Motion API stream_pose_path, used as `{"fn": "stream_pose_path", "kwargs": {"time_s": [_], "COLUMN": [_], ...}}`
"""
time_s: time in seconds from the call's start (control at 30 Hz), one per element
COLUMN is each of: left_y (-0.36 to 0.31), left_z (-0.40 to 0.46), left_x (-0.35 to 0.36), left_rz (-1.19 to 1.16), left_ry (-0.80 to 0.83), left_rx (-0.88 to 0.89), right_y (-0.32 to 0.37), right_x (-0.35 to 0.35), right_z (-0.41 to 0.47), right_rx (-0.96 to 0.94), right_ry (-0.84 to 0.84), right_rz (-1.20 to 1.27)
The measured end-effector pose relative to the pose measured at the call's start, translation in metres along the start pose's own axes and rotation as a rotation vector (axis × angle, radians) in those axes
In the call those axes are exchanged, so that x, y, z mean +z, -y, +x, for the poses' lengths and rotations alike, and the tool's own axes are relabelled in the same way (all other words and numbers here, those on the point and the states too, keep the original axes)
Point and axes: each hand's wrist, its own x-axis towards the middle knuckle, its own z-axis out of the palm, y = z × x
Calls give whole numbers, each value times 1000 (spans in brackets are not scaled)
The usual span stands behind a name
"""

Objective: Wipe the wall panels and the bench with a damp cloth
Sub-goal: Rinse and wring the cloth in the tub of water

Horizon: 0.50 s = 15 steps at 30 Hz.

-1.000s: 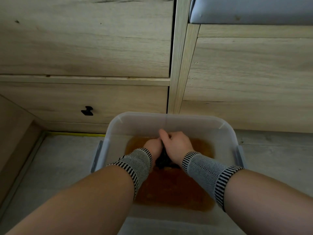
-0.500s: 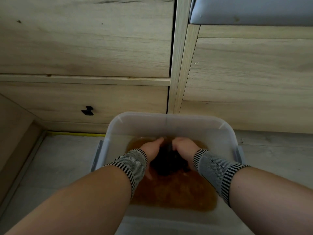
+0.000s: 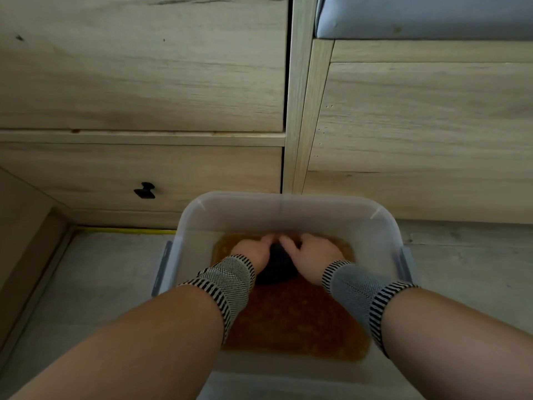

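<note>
Down in the translucent plastic tub, rounded at the corners with grey clip handles on either side, both hands are at work. The water sits shallow over an orange-brown, pebbly-looking bottom. The left hand and the right hand close in from either side on the dark cloth, a wadded, rounded lump, almost black, lying in the far half of the tub, partly in the water. Fingers of both hands curl around it, gripping the bundle between them. Knitted wrist sleeves, grey mesh with black-and-white striped cuffs, cover both wrists.

The tub rests on a pale grey floor, right up against light wood-grain wall panels with visible knots and streaks. A small black knob sticks out of the lower panel on the left. Top right, the bench shows a smooth grey padded seat above its wooden front.
</note>
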Motion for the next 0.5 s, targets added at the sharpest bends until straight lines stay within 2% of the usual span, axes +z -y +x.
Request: {"fn": "stream_pose_path", "kwargs": {"time_s": [0.1, 0.17, 0.23, 0.3, 0.37, 0.43, 0.5], "left_y": [6, 7, 5, 7, 9, 6, 1], "left_z": [14, 19, 10, -3, -10, -10, -9], "left_x": [-10, -14, -12, -8, -7, -12, -18], "left_rz": [162, 225, 206, -12, -219, -367, -478], "left_ry": [-69, -58, -3, 118, 264, 350, 338], "left_rx": [-47, -55, -61, -161, -231, -241, -252], "right_y": [-23, -28, -23, -11, 4, 13, 15], "right_x": [6, 3, -9, -19, -31, -41, -51], "right_z": [2, 3, 7, 12, 8, -5, -16], "right_rx": [58, 143, 232, 210, 50, -105, -143], "right_ry": [256, 271, 261, 231, 272, 456, 684], "right_rz": [-167, -268, -105, 253, 429, 454, 400]}}
